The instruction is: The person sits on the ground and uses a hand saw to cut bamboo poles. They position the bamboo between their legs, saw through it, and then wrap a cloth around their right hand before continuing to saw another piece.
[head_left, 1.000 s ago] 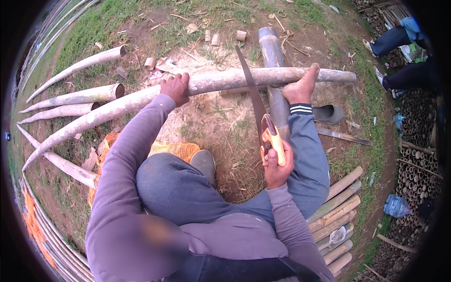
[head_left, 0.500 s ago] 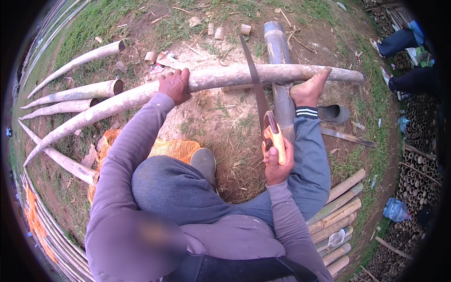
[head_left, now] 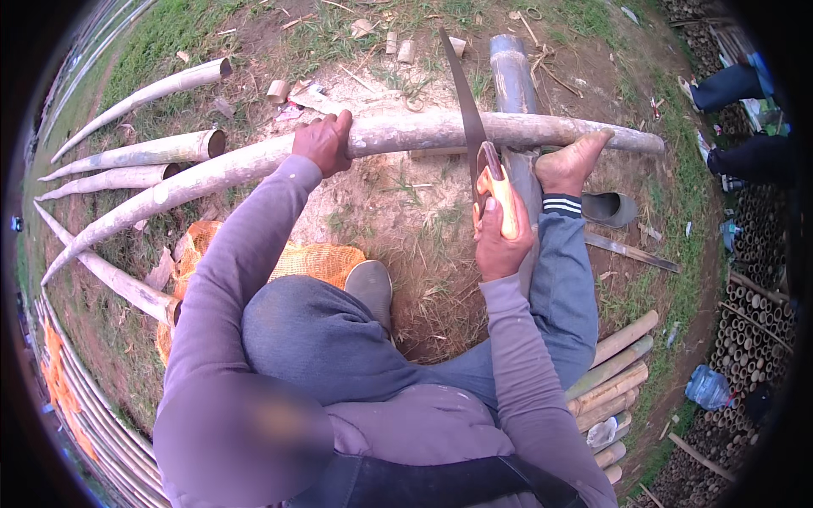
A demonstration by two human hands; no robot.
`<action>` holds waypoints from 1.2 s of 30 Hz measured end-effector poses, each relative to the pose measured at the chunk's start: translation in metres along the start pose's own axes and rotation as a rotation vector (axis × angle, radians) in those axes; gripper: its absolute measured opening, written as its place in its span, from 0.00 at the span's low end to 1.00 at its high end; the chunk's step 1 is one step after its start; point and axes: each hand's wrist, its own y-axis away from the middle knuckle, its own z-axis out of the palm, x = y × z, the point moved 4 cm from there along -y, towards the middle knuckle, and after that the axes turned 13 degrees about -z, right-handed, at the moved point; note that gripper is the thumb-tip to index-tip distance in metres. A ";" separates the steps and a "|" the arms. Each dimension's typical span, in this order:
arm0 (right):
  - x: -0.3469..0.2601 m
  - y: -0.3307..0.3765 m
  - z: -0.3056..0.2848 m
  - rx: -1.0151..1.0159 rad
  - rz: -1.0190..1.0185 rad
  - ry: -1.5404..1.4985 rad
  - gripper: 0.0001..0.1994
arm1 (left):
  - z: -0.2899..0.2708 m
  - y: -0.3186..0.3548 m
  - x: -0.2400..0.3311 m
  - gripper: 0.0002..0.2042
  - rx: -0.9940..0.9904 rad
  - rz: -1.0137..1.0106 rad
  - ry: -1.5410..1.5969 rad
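A long pale bamboo pole runs across in front of me, its right part resting over a thick grey bamboo log. My left hand is wrapped over the pole left of the middle. In my right hand is the orange-and-brown handle of a hand saw. The blade crosses the pole just left of the log, pointing away from me. How deep it sits in the bamboo I cannot tell. My bare right foot presses against the pole beyond the log.
Several bamboo poles lie at the left, near an orange mesh sack. Short cut bamboo lengths are stacked at the lower right. A grey shoe and a bamboo slat lie right of my leg. Another person's legs show at the far right.
My right hand has pushed the saw forward, away from me, so the handle is now closer to the pole. My left hand keeps its hold on the pole.
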 end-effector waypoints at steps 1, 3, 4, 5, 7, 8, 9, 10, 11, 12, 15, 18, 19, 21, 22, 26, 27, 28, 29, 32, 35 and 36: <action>-0.001 -0.016 0.009 -0.014 0.013 -0.027 0.19 | 0.001 -0.002 -0.002 0.30 -0.020 -0.021 -0.001; -0.004 -0.006 0.004 0.019 0.052 -0.018 0.19 | -0.001 0.000 -0.004 0.32 -0.058 -0.031 -0.009; -0.006 0.003 -0.004 0.035 0.068 -0.005 0.19 | -0.003 0.000 -0.001 0.32 -0.079 -0.033 -0.008; -0.012 0.024 -0.014 0.023 0.092 -0.055 0.20 | -0.005 -0.002 -0.003 0.33 -0.098 -0.049 -0.009; -0.046 0.071 -0.033 0.007 0.098 -0.114 0.27 | 0.001 0.000 -0.005 0.31 -0.062 -0.024 0.016; -0.050 0.096 -0.052 -0.019 0.084 -0.029 0.30 | -0.001 0.002 -0.003 0.29 -0.032 0.002 0.026; -0.070 0.107 -0.055 0.004 0.077 -0.053 0.31 | -0.003 0.000 0.001 0.26 0.000 0.031 0.033; -0.076 0.114 -0.060 -0.003 0.094 -0.016 0.31 | -0.003 0.002 0.003 0.25 0.032 0.049 0.042; -0.077 0.118 -0.064 -0.009 0.110 0.024 0.30 | 0.002 0.001 0.004 0.25 0.041 0.054 0.045; -0.069 0.104 -0.054 -0.009 0.088 0.001 0.29 | 0.004 0.003 -0.002 0.25 0.058 0.044 0.038; -0.001 0.019 -0.006 0.043 0.055 -0.098 0.18 | 0.000 0.001 -0.001 0.24 0.072 0.033 0.043; -0.003 -0.030 0.018 -0.006 0.037 -0.066 0.17 | -0.008 0.001 -0.001 0.26 0.013 0.021 0.027; -0.005 -0.029 0.016 -0.003 0.044 -0.085 0.17 | -0.008 0.001 -0.002 0.26 0.009 0.021 0.020; -0.019 0.018 -0.015 -0.004 0.056 0.033 0.20 | -0.006 -0.001 -0.003 0.27 0.009 0.019 0.010; -0.032 0.047 -0.032 0.004 0.055 -0.020 0.22 | -0.003 -0.007 0.002 0.32 -0.053 0.004 0.000; -0.081 0.115 -0.065 -0.027 0.075 0.035 0.29 | 0.007 -0.006 0.003 0.32 0.000 0.041 0.009; -0.079 0.114 -0.065 -0.027 0.077 0.057 0.29 | 0.006 -0.005 0.004 0.32 -0.009 0.037 0.008; -0.078 0.111 -0.064 -0.032 0.075 0.071 0.30 | 0.000 -0.001 0.001 0.32 -0.013 0.026 0.003; -0.050 0.090 -0.053 0.005 0.102 -0.015 0.27 | -0.003 0.003 -0.002 0.32 -0.018 0.015 -0.002; 0.007 -0.016 -0.003 0.006 0.068 -0.029 0.15 | -0.008 0.001 0.000 0.32 -0.037 -0.004 -0.006; -0.003 -0.028 0.008 -0.036 0.033 0.000 0.18 | -0.010 0.000 0.001 0.33 -0.075 -0.019 -0.013; -0.007 -0.017 0.005 -0.031 0.066 0.002 0.19 | -0.012 -0.001 0.001 0.33 -0.073 -0.019 -0.011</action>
